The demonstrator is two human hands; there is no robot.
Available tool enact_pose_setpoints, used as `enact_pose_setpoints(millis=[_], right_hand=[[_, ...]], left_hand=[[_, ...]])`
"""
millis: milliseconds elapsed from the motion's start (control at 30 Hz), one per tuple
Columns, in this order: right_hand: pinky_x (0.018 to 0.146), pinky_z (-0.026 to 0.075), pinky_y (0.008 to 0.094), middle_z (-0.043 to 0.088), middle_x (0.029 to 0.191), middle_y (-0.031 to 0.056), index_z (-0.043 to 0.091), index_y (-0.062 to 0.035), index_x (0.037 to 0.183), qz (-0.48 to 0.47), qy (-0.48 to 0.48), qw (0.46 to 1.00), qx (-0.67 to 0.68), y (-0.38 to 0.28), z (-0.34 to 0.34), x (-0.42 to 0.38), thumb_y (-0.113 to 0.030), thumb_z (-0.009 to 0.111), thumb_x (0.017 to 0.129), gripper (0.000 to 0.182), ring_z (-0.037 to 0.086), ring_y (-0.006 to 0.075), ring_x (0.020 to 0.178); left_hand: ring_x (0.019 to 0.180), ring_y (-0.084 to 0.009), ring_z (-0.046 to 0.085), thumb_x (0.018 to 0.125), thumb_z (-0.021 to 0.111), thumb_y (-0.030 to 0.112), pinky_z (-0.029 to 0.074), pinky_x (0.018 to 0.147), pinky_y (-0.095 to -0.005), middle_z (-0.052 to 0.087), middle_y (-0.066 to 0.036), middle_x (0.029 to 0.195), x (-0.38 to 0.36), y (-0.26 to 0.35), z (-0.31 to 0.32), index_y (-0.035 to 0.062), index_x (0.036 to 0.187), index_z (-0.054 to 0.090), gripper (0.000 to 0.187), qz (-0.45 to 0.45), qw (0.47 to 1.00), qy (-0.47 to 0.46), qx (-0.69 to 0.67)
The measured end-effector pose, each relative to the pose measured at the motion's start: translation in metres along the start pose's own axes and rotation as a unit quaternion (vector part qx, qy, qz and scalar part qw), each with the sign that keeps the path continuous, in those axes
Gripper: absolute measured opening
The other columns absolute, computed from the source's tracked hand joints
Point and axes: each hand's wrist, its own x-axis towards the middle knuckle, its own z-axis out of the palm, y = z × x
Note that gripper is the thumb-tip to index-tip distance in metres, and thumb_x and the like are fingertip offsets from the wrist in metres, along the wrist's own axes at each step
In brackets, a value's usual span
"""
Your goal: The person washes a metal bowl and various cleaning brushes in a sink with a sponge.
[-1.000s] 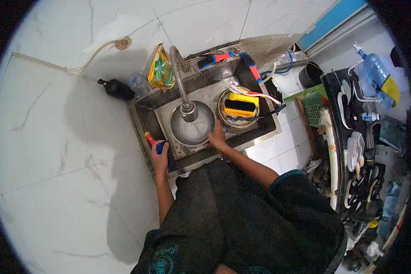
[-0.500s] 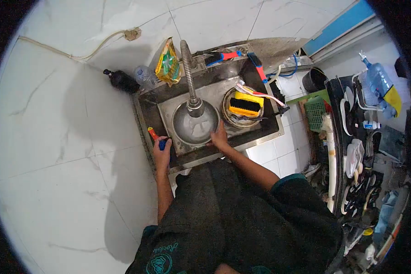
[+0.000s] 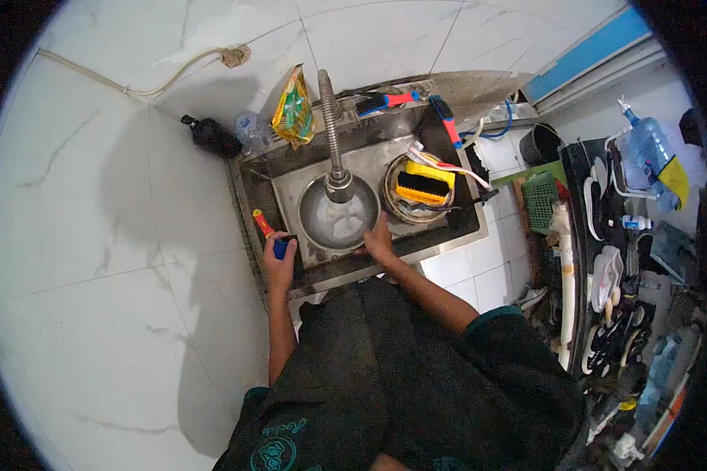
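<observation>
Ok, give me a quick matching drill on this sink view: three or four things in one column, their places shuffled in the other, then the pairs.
Things:
1. yellow brush
2. red and blue tool
3. steel bowl
4. green and yellow packet

Places:
A. under the faucet, right hand at its rim
B. leaning on the wall behind the sink
C. in the round pan on the sink's right side
D. in the left hand at the sink's left edge

Pairs: 1-C, 2-D, 3-A, 4-B
</observation>
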Motion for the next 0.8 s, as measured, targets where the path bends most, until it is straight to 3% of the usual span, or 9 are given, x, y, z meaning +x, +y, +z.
enact_pose_setpoints(millis=[100, 167, 233, 267, 367, 400, 467, 633, 800], right_hand=[[0.055, 0.060, 0.0384, 0.047, 0.122, 0.0274, 0.010, -0.0077, 0.147, -0.113, 0.052, 0.990, -0.070, 0.055, 0.011, 0.028, -0.006, 0.051, 0.087, 0.073, 0.065, 0.0348, 0.088], [0.052, 0.059, 0.0369, 0.054, 0.116, 0.0287, 0.012, -0.0067, 0.146, -0.088, 0.030, 0.993, -0.073, 0.068, 0.013, 0.036, -0.009, 0.050, 0.088, 0.070, 0.068, 0.0321, 0.077], [0.048, 0.059, 0.0347, 0.049, 0.123, 0.0267, 0.014, -0.0090, 0.145, 0.077, -0.076, 0.994, 0.010, 0.021, 0.010, 0.005, -0.007, 0.048, 0.088, 0.066, 0.067, 0.0339, 0.073], [0.045, 0.056, 0.0348, 0.059, 0.106, 0.0244, 0.026, -0.0041, 0.138, 0.078, -0.042, 0.996, 0.012, -0.010, 0.018, -0.021, -0.014, 0.045, 0.091, 0.052, 0.067, 0.0305, 0.062], [0.043, 0.054, 0.0344, 0.061, 0.094, 0.0209, 0.038, -0.0028, 0.125, 0.229, -0.146, 0.914, 0.301, 0.032, 0.024, 0.039, -0.020, 0.042, 0.094, 0.036, 0.065, 0.0275, 0.059], [0.044, 0.053, 0.0321, 0.062, 0.089, 0.0178, 0.046, -0.0032, 0.114, 0.263, -0.098, 0.920, 0.273, 0.020, 0.029, 0.056, -0.026, 0.039, 0.096, 0.030, 0.063, 0.0249, 0.059], [0.044, 0.053, 0.0314, 0.061, 0.088, 0.0174, 0.047, -0.0019, 0.113, 0.220, -0.073, 0.897, 0.376, 0.011, 0.025, 0.071, -0.028, 0.040, 0.096, 0.032, 0.062, 0.0247, 0.059], [0.042, 0.052, 0.0296, 0.061, 0.088, 0.0179, 0.048, 0.0019, 0.112, 0.284, 0.025, 0.847, 0.448, -0.018, 0.021, 0.079, -0.029, 0.043, 0.096, 0.035, 0.062, 0.0261, 0.062], [0.046, 0.055, 0.0323, 0.062, 0.091, 0.0199, 0.048, 0.0027, 0.113, 0.182, 0.022, 0.921, 0.345, -0.003, 0.027, 0.055, -0.025, 0.046, 0.095, 0.033, 0.063, 0.0270, 0.063]], left_hand=[[0.075, -0.0116, 0.055, 0.086, 0.068, 0.016, 0.047, 0.068, -0.0267, 0.056, -0.002, 0.088, -0.001, 0.010, 0.001, 0.0069, 0.100, 0.059, 0.019, 0.132, 0.988, 0.013, 0.081], [0.081, -0.0125, 0.054, 0.087, 0.068, 0.017, 0.045, 0.073, -0.0271, 0.056, -0.002, 0.090, -0.007, 0.023, 0.002, 0.0069, 0.099, 0.059, 0.018, 0.073, 0.996, 0.007, 0.054], [0.086, -0.0141, 0.054, 0.086, 0.068, 0.017, 0.044, 0.078, -0.0284, 0.057, -0.002, 0.092, -0.009, 0.021, -0.001, 0.0060, 0.099, 0.059, 0.019, 0.038, 0.998, 0.001, 0.049], [0.087, -0.0153, 0.054, 0.085, 0.067, 0.017, 0.043, 0.081, -0.0296, 0.057, -0.004, 0.094, -0.007, 0.010, -0.004, 0.0051, 0.099, 0.059, 0.020, 0.032, 0.998, -0.003, 0.057], [0.090, -0.0174, 0.055, 0.085, 0.067, 0.017, 0.042, 0.086, -0.0308, 0.059, -0.005, 0.096, -0.007, 0.015, -0.007, 0.0038, 0.100, 0.059, 0.022, 0.020, 0.997, -0.011, 0.069], [0.090, -0.0173, 0.055, 0.085, 0.067, 0.017, 0.042, 0.086, -0.0307, 0.059, -0.005, 0.096, -0.005, 0.015, -0.007, 0.0037, 0.100, 0.059, 0.022, 0.045, 0.996, -0.011, 0.077], [0.089, -0.0171, 0.055, 0.085, 0.067, 0.018, 0.043, 0.085, -0.0304, 0.058, -0.005, 0.095, -0.004, 0.013, -0.008, 0.0037, 0.100, 0.058, 0.022, 0.062, 0.995, -0.009, 0.075], [0.084, -0.0159, 0.055, 0.086, 0.067, 0.019, 0.045, 0.078, -0.0295, 0.057, -0.004, 0.092, -0.005, 0.032, -0.004, 0.0043, 0.100, 0.058, 0.022, 0.011, 0.998, -0.022, 0.061], [0.083, -0.0153, 0.054, 0.086, 0.067, 0.019, 0.045, 0.076, -0.0291, 0.057, -0.004, 0.092, -0.001, 0.028, 0.001, 0.0048, 0.100, 0.059, 0.021, 0.009, 0.999, -0.027, 0.030]])
